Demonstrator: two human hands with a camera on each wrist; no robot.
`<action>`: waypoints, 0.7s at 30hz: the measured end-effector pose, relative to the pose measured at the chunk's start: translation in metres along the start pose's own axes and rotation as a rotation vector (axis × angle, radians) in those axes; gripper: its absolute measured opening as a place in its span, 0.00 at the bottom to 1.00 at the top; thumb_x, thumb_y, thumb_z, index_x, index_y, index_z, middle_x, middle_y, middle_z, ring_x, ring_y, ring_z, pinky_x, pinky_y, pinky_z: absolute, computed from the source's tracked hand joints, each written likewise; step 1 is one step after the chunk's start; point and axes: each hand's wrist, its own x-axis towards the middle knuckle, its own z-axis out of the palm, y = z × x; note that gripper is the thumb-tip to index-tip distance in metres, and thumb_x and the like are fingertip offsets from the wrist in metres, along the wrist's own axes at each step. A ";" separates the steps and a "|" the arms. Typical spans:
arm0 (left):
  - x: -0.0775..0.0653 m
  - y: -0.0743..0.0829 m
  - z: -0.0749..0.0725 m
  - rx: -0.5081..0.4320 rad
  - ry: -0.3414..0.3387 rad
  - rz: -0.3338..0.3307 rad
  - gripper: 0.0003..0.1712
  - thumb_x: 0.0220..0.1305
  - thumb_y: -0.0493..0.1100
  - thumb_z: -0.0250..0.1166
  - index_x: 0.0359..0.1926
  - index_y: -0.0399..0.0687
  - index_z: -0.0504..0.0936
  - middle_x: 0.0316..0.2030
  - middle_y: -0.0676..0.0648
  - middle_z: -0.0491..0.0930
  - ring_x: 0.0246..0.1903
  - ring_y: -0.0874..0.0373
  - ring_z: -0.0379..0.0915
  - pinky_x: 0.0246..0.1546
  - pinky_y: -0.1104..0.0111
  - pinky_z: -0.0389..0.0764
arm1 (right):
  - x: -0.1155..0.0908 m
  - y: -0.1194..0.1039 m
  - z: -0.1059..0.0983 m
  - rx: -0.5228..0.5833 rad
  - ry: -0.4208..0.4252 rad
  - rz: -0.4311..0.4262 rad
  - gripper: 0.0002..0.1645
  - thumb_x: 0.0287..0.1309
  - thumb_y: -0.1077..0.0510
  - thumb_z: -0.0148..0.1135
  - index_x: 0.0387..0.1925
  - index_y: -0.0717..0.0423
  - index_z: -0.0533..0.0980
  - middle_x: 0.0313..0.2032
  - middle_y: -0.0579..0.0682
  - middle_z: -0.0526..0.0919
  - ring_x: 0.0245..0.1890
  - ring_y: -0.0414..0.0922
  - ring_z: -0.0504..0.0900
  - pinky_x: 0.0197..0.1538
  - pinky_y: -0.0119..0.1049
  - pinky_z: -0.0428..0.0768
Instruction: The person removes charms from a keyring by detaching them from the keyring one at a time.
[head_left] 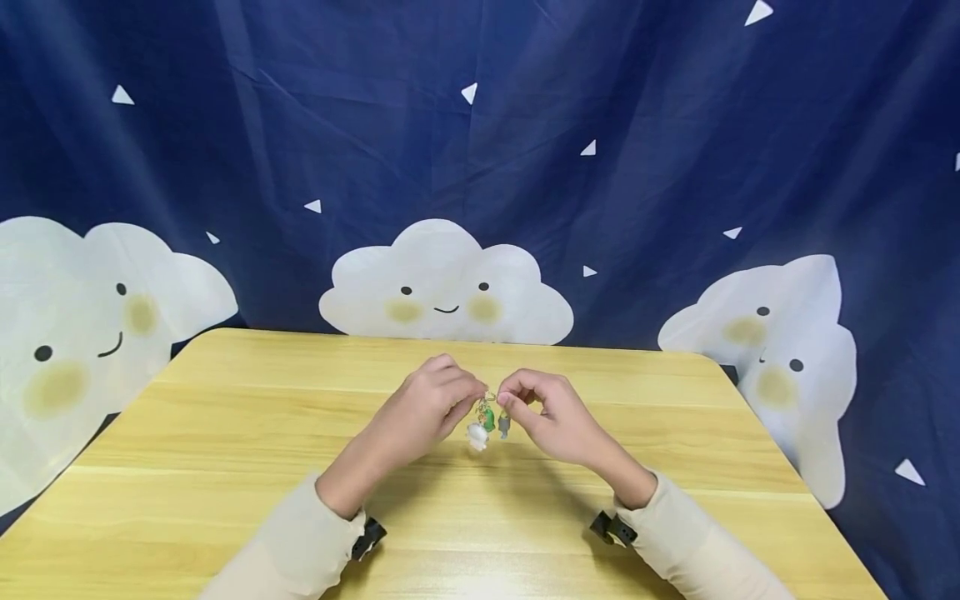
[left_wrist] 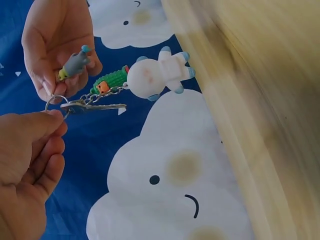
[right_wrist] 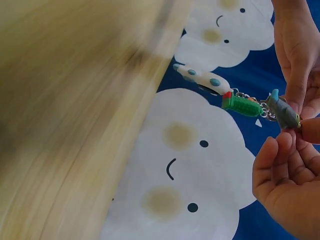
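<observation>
your cream fabric sleeves lead to left fingers pinching a round silver metal ring, right fingers a grey figure-shaped charm.

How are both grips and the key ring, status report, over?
Left grip pinching key ring. Right grip pinching at gray charm. Key, white charm dangling. Nothing visibly blocking.

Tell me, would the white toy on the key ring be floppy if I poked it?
The white toy would probably swing, since it dangles from a chain. Its smooth-looking surface might feel slippery. Its stubby limbs stick straight out, so it's probably stiff, not floppy.
</observation>
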 end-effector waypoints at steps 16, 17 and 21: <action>-0.005 -0.005 0.009 -0.227 -0.041 -0.317 0.05 0.68 0.41 0.70 0.42 0.46 0.90 0.36 0.55 0.88 0.38 0.62 0.78 0.41 0.66 0.82 | -0.001 0.002 -0.001 0.060 0.009 0.051 0.07 0.71 0.63 0.60 0.36 0.52 0.81 0.28 0.47 0.84 0.28 0.44 0.80 0.31 0.35 0.77; -0.005 -0.007 0.010 -0.269 -0.055 -0.364 0.05 0.68 0.42 0.70 0.42 0.48 0.90 0.36 0.56 0.88 0.38 0.64 0.78 0.41 0.65 0.82 | -0.001 0.001 -0.002 0.057 0.010 0.054 0.07 0.72 0.63 0.60 0.36 0.51 0.81 0.28 0.47 0.85 0.28 0.43 0.80 0.32 0.36 0.77; -0.008 -0.012 0.011 -0.378 -0.098 -0.486 0.05 0.69 0.43 0.69 0.42 0.50 0.90 0.36 0.59 0.86 0.37 0.66 0.78 0.43 0.63 0.82 | -0.002 0.000 -0.004 0.055 0.014 0.064 0.08 0.71 0.63 0.60 0.36 0.51 0.81 0.28 0.47 0.85 0.28 0.43 0.80 0.32 0.35 0.77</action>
